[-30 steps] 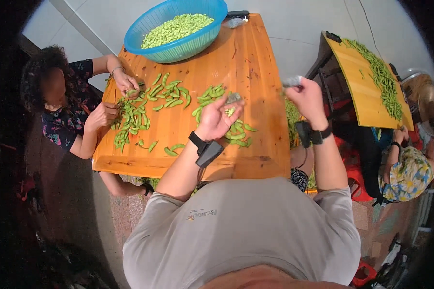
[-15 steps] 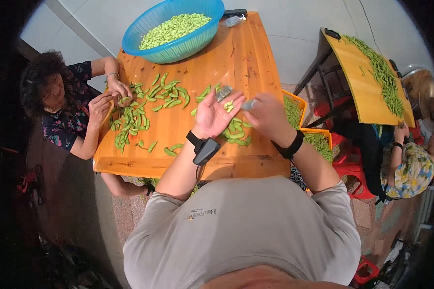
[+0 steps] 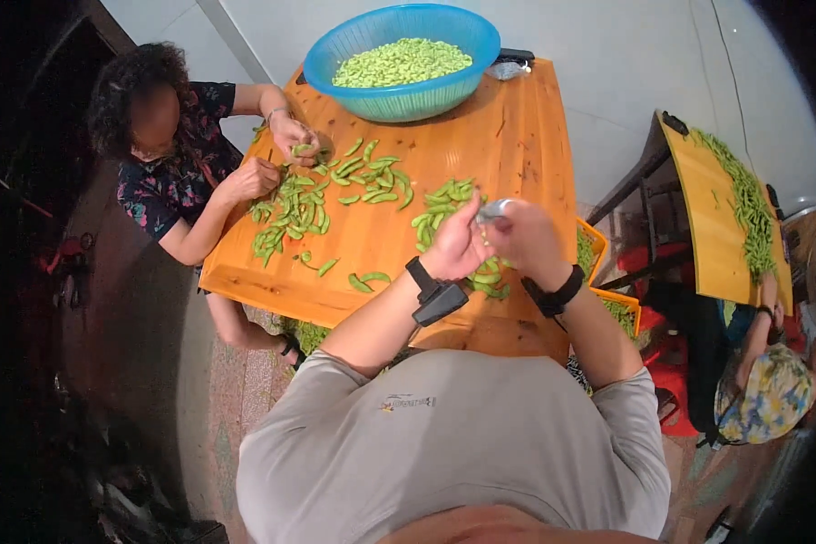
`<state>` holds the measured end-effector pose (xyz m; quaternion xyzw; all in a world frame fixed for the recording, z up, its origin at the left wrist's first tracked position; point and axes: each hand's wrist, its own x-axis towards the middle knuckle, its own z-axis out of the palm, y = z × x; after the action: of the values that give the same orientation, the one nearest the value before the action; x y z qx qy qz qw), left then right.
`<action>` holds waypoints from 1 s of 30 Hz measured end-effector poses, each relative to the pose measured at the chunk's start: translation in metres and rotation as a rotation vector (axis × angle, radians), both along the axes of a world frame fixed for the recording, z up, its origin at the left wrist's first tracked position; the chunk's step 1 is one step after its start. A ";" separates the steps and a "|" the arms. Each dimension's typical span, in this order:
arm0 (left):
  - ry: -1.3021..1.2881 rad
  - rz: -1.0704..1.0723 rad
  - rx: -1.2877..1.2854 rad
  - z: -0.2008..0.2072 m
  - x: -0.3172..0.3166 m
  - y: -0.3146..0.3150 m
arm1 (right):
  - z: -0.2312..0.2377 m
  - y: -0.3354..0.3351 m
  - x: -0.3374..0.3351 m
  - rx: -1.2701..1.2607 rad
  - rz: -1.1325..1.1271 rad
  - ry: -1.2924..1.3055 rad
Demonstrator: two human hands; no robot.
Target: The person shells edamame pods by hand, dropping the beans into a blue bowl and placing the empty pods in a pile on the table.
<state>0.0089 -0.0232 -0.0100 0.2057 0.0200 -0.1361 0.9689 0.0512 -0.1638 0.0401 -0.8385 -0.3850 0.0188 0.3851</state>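
Above the near right part of the wooden table, my two hands meet. My left hand is half curled with its thumb up, and its fingers are partly hidden; I cannot make out what is in it. My right hand, slightly blurred, is closed, its fingertips against the left ones. A shiny grey piece shows at the fingertips where they touch; its kind is unclear. Green soybean pods lie just beyond my hands, and more pods lie under them.
A blue plastic basin full of shelled beans stands at the far end. On the left, a person's hands handle a pod over a pod pile. Yellow crates of pods stand at right, near another pod-covered table with a person.
My left hand was lying open with shelled beans on its palm; now it is turned and curled against my right hand. The whole view has shifted, with the table lower and further right.
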 end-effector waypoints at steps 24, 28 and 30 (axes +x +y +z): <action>-0.530 0.231 1.597 0.016 -0.012 -0.002 | -0.016 -0.052 -0.003 -0.137 0.032 -0.035; -0.526 0.428 1.355 0.005 -0.008 -0.006 | -0.012 -0.048 0.002 0.271 -0.089 0.414; -0.479 0.377 1.299 -0.001 -0.004 -0.004 | -0.021 -0.049 0.007 0.349 -0.149 0.393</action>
<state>0.0045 -0.0275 -0.0110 0.7581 -0.0812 0.1220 0.6354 0.0584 -0.2124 0.0195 -0.7656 -0.2374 0.0863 0.5917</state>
